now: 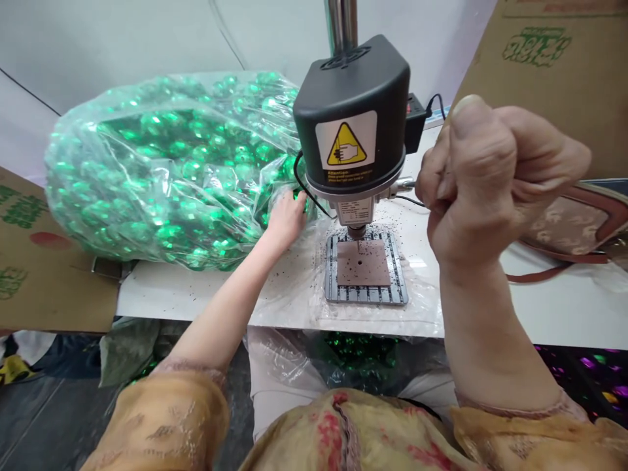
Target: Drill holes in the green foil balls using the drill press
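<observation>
"How does the person's left hand (287,214) stand?"

"Fingers bent, fingertips at the near end of a clear plastic bag (98,108) full of shiny green faceted ornaments (196,196). Whether it pinches one cannot be told; the fingertips are partly lost against the green."

"And the right hand (490,176)?"

"Closed in a tight fist, thumb uppermost, raised beside the drill press (353,104). Its near side points at the feed-handle hub (403,187), but whether a lever sits inside the fist is hidden."

"What lies between the hands?"

"The drill press, with a yellow warning label (347,147) on its black housing. Under its chuck (357,231), a square brown board (373,275) with a dark hole lies on the slotted base plate (400,297), dark crumbs scattered around."

"Farther out?"

"The white table (564,314), a patterned handbag (569,219) at the right, and printed cardboard boxes (554,131) on both sides."
</observation>
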Demonstrator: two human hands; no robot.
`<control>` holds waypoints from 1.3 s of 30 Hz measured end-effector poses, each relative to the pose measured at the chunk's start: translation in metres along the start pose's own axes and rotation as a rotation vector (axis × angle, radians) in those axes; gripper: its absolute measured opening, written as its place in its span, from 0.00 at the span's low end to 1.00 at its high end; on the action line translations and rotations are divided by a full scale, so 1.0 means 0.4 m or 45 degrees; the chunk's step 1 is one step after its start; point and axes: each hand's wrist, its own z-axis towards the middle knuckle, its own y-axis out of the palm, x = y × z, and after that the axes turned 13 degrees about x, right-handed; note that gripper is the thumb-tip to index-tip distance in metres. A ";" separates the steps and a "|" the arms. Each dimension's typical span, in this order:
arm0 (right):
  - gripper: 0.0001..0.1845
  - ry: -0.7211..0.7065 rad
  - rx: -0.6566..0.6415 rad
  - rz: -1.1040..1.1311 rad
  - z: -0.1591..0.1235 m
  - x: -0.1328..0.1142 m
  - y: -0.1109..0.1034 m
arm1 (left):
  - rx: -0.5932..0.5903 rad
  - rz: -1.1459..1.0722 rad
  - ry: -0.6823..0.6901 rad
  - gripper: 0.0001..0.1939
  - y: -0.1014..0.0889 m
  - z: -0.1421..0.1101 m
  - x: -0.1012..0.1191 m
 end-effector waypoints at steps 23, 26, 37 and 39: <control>0.29 0.036 -0.041 0.000 -0.003 -0.002 0.002 | 0.050 -1.540 -0.911 0.27 0.060 -0.283 0.228; 0.31 0.067 -0.036 -0.073 -0.005 -0.006 0.003 | 0.034 -1.499 -0.847 0.28 0.077 -0.290 0.235; 0.32 0.042 -0.041 -0.078 -0.003 -0.005 -0.005 | -0.058 -1.498 -0.622 0.30 0.084 -0.295 0.253; 0.32 0.048 -0.066 -0.072 -0.002 -0.006 -0.008 | -0.094 -1.476 -0.578 0.30 0.083 -0.301 0.254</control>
